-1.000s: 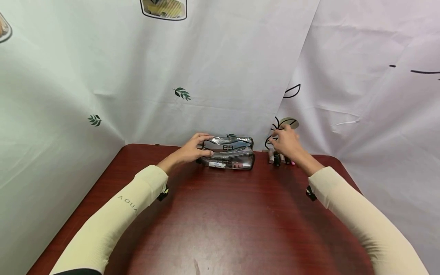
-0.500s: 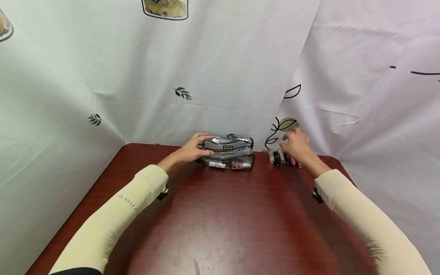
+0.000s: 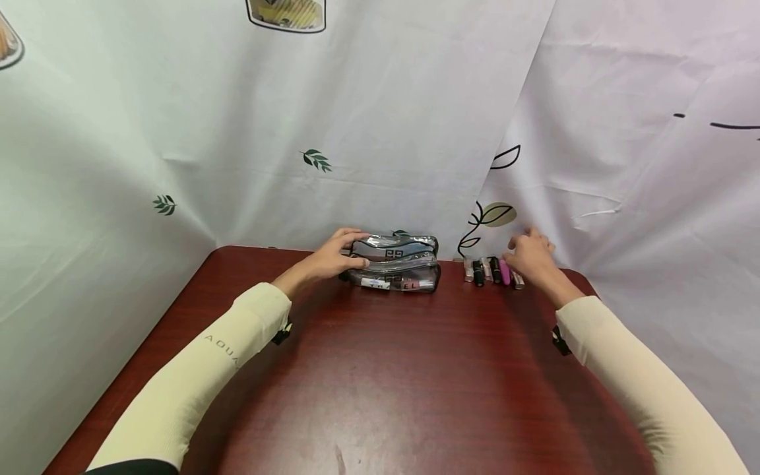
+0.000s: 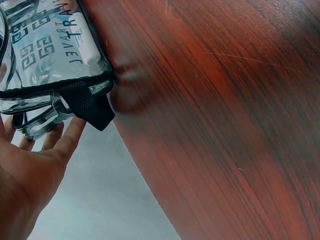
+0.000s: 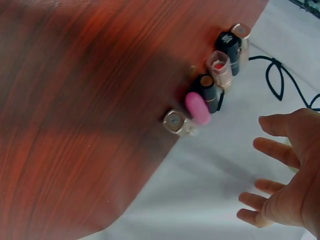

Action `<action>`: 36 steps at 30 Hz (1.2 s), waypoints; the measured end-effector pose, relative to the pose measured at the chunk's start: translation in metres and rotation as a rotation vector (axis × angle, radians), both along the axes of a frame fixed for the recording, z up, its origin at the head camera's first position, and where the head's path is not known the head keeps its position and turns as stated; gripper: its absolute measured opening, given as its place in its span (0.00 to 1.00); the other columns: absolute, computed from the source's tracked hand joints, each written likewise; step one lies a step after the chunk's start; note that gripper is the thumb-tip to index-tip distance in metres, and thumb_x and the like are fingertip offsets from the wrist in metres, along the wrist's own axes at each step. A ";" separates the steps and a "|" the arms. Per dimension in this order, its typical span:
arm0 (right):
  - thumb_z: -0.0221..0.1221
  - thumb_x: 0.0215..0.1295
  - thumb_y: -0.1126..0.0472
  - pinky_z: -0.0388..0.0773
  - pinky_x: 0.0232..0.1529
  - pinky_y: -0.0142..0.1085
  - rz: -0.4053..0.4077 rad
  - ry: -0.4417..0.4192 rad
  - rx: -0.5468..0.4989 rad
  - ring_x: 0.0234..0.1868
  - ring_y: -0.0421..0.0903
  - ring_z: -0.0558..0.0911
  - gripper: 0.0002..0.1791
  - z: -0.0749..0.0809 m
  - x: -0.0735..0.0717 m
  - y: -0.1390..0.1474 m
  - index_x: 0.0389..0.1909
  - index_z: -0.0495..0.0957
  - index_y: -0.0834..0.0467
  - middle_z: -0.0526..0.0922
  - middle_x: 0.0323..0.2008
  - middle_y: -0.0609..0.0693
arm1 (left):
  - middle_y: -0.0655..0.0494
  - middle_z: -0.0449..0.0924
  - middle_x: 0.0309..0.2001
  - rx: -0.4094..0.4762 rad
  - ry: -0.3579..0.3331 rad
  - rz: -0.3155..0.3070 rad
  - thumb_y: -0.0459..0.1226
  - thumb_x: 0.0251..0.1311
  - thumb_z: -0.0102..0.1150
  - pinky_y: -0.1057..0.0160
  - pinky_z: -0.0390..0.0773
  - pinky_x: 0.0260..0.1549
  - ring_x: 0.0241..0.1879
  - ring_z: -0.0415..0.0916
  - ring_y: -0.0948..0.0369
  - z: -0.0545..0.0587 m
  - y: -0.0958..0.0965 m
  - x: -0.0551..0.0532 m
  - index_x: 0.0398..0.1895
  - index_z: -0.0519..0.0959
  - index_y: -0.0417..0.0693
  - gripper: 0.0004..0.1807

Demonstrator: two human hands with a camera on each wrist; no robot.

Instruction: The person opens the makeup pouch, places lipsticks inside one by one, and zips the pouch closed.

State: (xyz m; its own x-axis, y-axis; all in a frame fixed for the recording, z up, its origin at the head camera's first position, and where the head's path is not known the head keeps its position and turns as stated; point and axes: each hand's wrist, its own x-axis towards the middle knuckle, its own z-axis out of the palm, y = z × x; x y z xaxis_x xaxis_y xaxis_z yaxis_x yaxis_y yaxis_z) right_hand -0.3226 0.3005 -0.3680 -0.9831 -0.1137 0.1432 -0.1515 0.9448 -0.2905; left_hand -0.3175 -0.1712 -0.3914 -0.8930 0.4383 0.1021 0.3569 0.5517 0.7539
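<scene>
The pouch (image 3: 394,264), mid-frame in the head view, is being held at its left end by the left hand (image 3: 332,256). Nothing is being gripped by the nearer, loosely spread right hand (image 3: 532,256); tubes (image 3: 496,270) are lying just lower left, lengthwise near-vertical in frame.

Pale cream sleeves cover your forearms: the left sleeve (image 3: 172,389), at lower left of the frame, carries dark lettering (image 3: 221,349) reading "AQUA" as far as it shows, while the right sleeve (image 3: 647,389), at lower right, wrinkles into fine creases. You wear a black band (image 3: 133,467) at the bottom left edge, with a small yellow-flecked black device (image 3: 282,333) below the left cuff and a dark block (image 3: 561,341) below the right.
</scene>
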 end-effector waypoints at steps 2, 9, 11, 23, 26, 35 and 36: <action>0.60 0.75 0.58 0.60 0.69 0.80 -0.011 -0.002 0.005 0.73 0.91 0.64 0.24 -0.001 0.000 0.003 0.58 0.83 0.76 0.57 0.80 0.86 | 0.39 0.52 0.90 0.001 0.002 0.000 0.41 0.74 0.72 0.30 0.60 0.85 0.88 0.54 0.37 0.000 0.000 0.000 0.88 0.68 0.45 0.42; 0.59 0.72 0.58 0.60 0.67 0.78 -0.037 -0.032 0.028 0.68 0.89 0.67 0.23 -0.008 0.003 0.010 0.53 0.84 0.75 0.66 0.72 0.85 | 0.39 0.53 0.89 0.013 -0.004 0.002 0.41 0.74 0.72 0.30 0.60 0.85 0.88 0.54 0.37 0.001 0.001 0.001 0.88 0.68 0.45 0.42; 0.58 0.70 0.58 0.62 0.66 0.78 -0.049 -0.043 0.047 0.65 0.87 0.69 0.20 -0.012 0.003 0.013 0.47 0.85 0.72 0.71 0.67 0.82 | 0.39 0.52 0.89 0.013 -0.003 -0.006 0.41 0.76 0.71 0.30 0.60 0.84 0.88 0.54 0.36 0.000 0.002 0.001 0.88 0.68 0.44 0.41; 0.62 0.73 0.55 0.68 0.64 0.78 -0.108 -0.122 0.121 0.60 0.87 0.72 0.18 -0.020 0.009 0.018 0.28 0.83 0.66 0.75 0.53 0.78 | 0.38 0.51 0.89 0.021 -0.005 -0.018 0.41 0.78 0.69 0.30 0.62 0.84 0.87 0.56 0.36 -0.001 0.000 0.002 0.88 0.67 0.43 0.40; 0.62 0.70 0.55 0.69 0.64 0.77 -0.123 -0.132 0.125 0.61 0.87 0.72 0.17 -0.025 0.007 0.021 0.29 0.83 0.66 0.76 0.53 0.78 | 0.38 0.51 0.89 0.015 0.004 -0.015 0.41 0.77 0.69 0.30 0.61 0.84 0.87 0.56 0.36 0.000 0.000 0.003 0.88 0.67 0.43 0.41; 0.61 0.70 0.59 0.62 0.69 0.80 -0.131 -0.204 0.116 0.64 0.89 0.68 0.15 -0.032 0.007 0.023 0.37 0.79 0.72 0.73 0.59 0.85 | 0.41 0.52 0.90 0.003 -0.006 0.006 0.42 0.75 0.72 0.30 0.61 0.84 0.88 0.53 0.38 0.002 0.000 0.005 0.89 0.68 0.47 0.42; 0.61 0.71 0.60 0.62 0.70 0.80 -0.133 -0.212 0.117 0.65 0.89 0.67 0.16 -0.033 0.006 0.023 0.38 0.79 0.72 0.73 0.60 0.85 | 0.41 0.52 0.90 0.003 -0.006 0.007 0.43 0.75 0.72 0.29 0.60 0.84 0.89 0.53 0.38 0.002 0.000 0.005 0.89 0.68 0.47 0.42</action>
State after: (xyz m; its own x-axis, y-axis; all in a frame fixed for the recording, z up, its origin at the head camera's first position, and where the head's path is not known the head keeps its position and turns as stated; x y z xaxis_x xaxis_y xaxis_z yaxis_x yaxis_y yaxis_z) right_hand -0.3163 0.3233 -0.4006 -0.9972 0.0145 -0.0736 0.0283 0.9814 -0.1897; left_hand -0.3130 -0.1710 -0.3899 -0.8968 0.4317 0.0974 0.3481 0.5523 0.7575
